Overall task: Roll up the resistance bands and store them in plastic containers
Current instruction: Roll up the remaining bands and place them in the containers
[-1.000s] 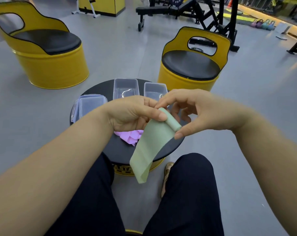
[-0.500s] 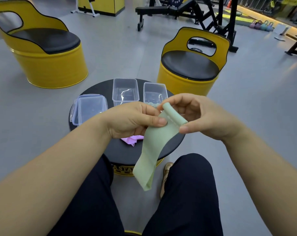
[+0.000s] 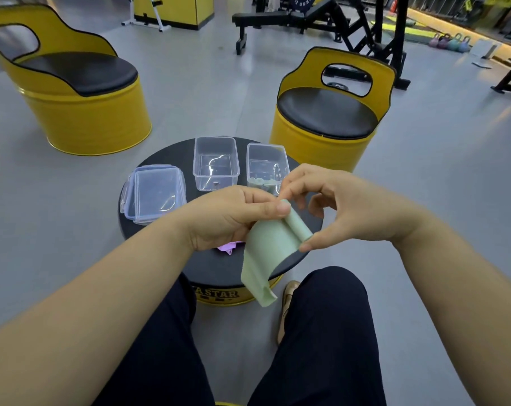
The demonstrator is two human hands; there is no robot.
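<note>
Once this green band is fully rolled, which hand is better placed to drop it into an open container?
Probably the right hand: it pinches the green band at both ends of its roll, and an open container sits just beyond its fingers. The left hand only steadies the band.

1. Round black table [image 3: 216,266], yellow base, partial lettering "STAR" on the front.
2. Yellow barrel chair [image 3: 81,118], black seat pad, far left.
3. Second yellow barrel chair [image 3: 315,148], black seat, just behind the table at right.
4. Black weight bench [image 3: 266,17] at back.
5. Kettlebells [image 3: 450,42], far right, small.
6. Yellow cabinet [image 3: 172,10], top centre.
7. Grey floor [image 3: 219,83].
</note>
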